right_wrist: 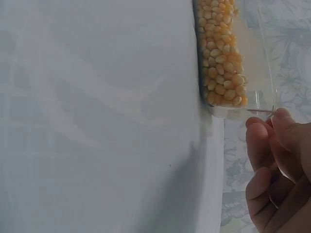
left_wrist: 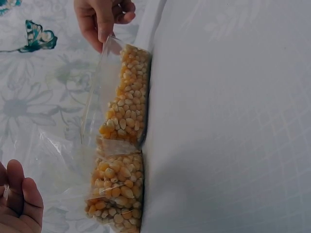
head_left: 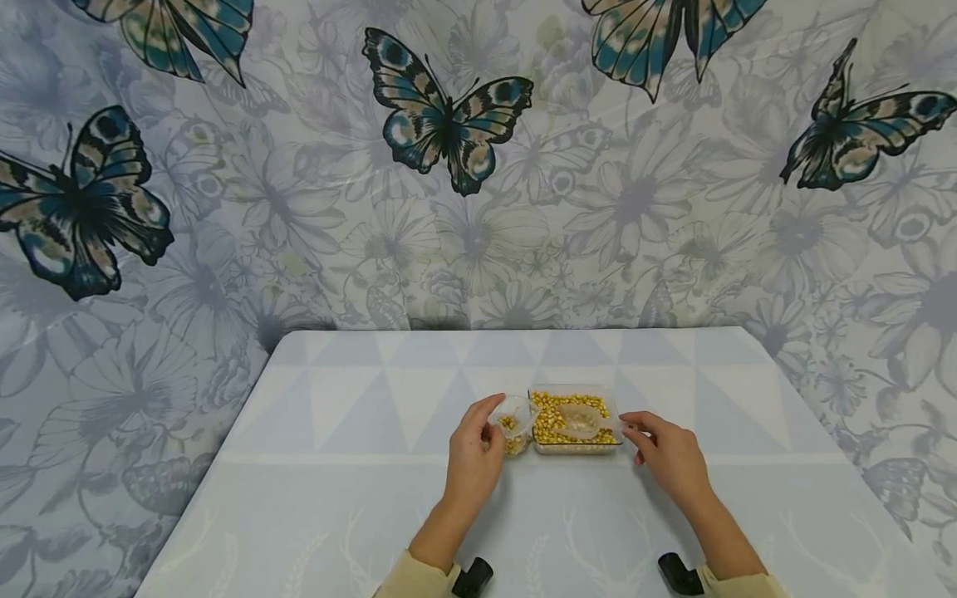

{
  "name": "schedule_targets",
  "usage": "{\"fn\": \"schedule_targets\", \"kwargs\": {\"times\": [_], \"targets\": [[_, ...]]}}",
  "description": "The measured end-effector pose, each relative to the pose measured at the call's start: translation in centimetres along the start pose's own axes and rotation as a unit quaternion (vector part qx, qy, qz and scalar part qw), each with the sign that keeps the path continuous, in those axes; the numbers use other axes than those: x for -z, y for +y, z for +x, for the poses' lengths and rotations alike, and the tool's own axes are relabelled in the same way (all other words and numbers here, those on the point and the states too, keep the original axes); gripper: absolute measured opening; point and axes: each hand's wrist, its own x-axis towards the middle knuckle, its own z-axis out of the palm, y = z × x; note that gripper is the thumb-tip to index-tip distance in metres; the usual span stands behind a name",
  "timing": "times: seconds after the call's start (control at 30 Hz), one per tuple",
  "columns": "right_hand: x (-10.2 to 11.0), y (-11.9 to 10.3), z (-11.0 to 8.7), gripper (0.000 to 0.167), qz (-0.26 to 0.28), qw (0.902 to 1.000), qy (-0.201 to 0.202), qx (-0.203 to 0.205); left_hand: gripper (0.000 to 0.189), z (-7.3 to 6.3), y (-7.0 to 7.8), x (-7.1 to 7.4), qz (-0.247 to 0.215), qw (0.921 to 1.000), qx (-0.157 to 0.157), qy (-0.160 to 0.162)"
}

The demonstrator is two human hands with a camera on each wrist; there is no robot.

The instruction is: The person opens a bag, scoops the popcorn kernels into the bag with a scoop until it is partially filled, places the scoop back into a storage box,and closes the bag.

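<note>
A clear plastic box (head_left: pixel 576 449) of yellow corn kernels (left_wrist: pixel 130 99) sits on the table, a clear oval scoop (head_left: pixel 581 421) lying on the kernels. Against its left side stands a small transparent bag (left_wrist: pixel 116 191), partly filled with corn, its loose mouth spread upward. My left hand (head_left: pixel 474 453) holds the bag's mouth from the left, fingers curved at the film; only some fingers (left_wrist: pixel 31 199) show in the left wrist view. At the box's right end, my right hand (head_left: pixel 669 457) pinches the upper rim between thumb and index finger (right_wrist: pixel 260 131), the other fingers curled below.
The table (head_left: pixel 344 507) has a pale cloth with triangles and antlers. Behind it hangs a floral backdrop (head_left: pixel 478 249) with large butterflies, close to the far edge. Black wrist devices (head_left: pixel 473 576) sit at both sleeve cuffs.
</note>
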Motion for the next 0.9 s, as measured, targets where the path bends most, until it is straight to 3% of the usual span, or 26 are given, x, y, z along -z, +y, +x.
{"fn": "schedule_targets", "kwargs": {"times": [0.5,0.9], "targets": [[-0.4,1.1,-0.5,0.018,0.045,0.9989,0.014,-0.002,0.046,-0.2,-0.1,-0.3,0.001,1.0,-0.003,0.001],[-0.4,1.4,-0.8,0.019,0.105,0.9933,-0.013,-0.048,0.048,0.1,0.0,0.2,-0.012,0.9999,0.003,-0.002]]}}
